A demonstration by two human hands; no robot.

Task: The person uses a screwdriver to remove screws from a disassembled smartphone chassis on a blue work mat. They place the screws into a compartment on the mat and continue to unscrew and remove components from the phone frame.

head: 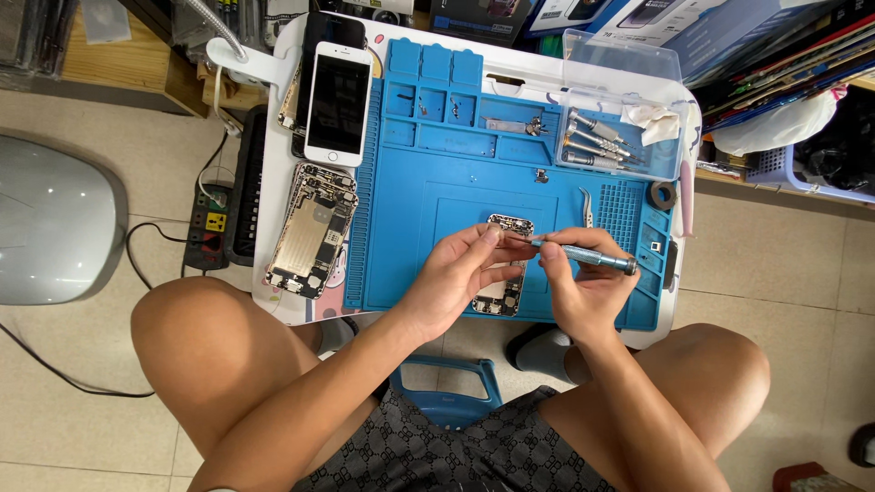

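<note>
Half of opened phone chassis hidden under left hand (fingers pinching its edge); right hand clamped on precision screwdriver, tip at chassis top.

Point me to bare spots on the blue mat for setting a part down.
Free: the flat panel of the blue mat left of the open phone, below the small compartments; also between tweezers and compartments. Crowded: centre, where left hand and right hand with screwdriver meet.

Bare forearms and knees, dark shorts with pale geometric print, grey sock
</note>
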